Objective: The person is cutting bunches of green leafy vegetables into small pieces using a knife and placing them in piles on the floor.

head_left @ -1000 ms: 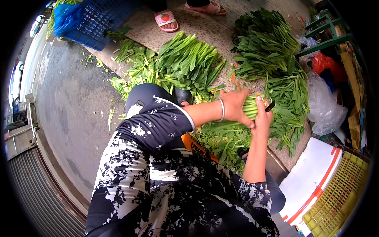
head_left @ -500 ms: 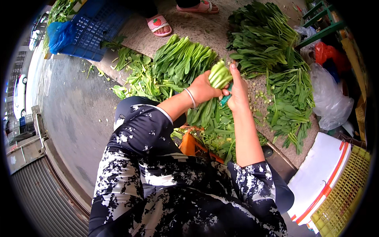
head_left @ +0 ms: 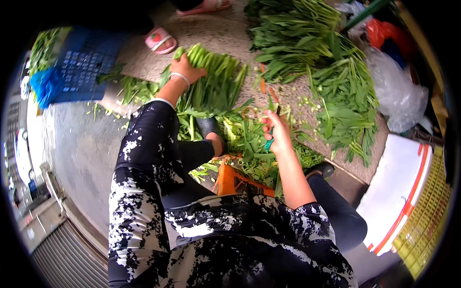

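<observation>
My left hand (head_left: pixel 189 69) is at the upper middle of the head view, fingers curled over light green stems on a neat pile of leafy greens (head_left: pixel 217 79). My right hand (head_left: pixel 278 128) grips a knife (head_left: pixel 269 144) with a green handle, its dark blade pointing up, above loose leaves and trimmings (head_left: pixel 245 139). A darker heap of long-leaved greens (head_left: pixel 297 41) lies at the upper right, with more bunches (head_left: pixel 343 115) below it. An orange object (head_left: pixel 225 180), partly hidden, sits in front of my body.
A blue crate (head_left: pixel 84 62) with a blue bag (head_left: pixel 45 86) stands upper left. Another person's pink sandal (head_left: pixel 161 42) is above the greens. Clear (head_left: pixel 394 91) and red (head_left: pixel 384 33) bags, a white box (head_left: pixel 391 187) and a yellow crate (head_left: pixel 422 211) line the right.
My left hand has left the bunch held beside my right hand and reached up-left onto the pile. My right hand has moved slightly lower, still with the knife. The view has shifted.
</observation>
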{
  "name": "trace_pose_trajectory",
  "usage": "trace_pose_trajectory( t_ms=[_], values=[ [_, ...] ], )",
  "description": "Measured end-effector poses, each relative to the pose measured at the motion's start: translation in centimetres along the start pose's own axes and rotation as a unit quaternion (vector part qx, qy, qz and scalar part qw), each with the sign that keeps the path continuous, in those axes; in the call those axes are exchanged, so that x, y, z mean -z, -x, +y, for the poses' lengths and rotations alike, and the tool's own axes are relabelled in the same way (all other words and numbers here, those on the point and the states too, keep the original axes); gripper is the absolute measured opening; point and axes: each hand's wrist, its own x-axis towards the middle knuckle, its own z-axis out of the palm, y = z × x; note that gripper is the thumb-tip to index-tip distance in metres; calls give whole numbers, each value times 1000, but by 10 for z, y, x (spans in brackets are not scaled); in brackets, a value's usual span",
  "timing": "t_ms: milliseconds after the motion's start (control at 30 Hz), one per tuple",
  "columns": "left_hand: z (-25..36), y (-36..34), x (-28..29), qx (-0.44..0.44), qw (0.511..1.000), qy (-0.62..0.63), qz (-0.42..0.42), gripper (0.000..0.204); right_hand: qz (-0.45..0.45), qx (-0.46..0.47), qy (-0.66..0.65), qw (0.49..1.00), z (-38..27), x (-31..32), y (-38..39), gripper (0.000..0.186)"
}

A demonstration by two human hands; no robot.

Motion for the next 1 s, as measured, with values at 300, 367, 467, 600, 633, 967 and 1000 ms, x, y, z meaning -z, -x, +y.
trace_pose_trajectory(
  t_ms=[300, 367, 467, 600, 633, 967, 1000],
  values=[
    [-25, -8, -21, -66, 996, 60, -10, 96, 163, 108, -19, 981, -38, 32, -84, 18],
    [-2, 19, 24, -191, 973, 120, 40, 84, 220, 147, -73, 962, -58, 38, -122, 17],
    [57, 110, 113, -286, 935, 201, -61, 64, 231, 121, -132, 956, -83, 40, -164, 16],
    [80, 159, 112, -324, 888, 298, -131, 53, 109, 45, -248, 962, -104, 26, -191, 16],
    [79, 158, 97, -260, 899, 309, -169, 48, 101, 38, -271, 957, -111, 19, -196, 16],
    [82, 146, 76, -249, 890, 291, -249, 39, 110, -21, -339, 934, -107, 10, -197, 23],
    [82, 146, 76, -255, 890, 288, -244, 39, 145, 5, -318, 937, -100, 8, -187, 24]
  ],
)
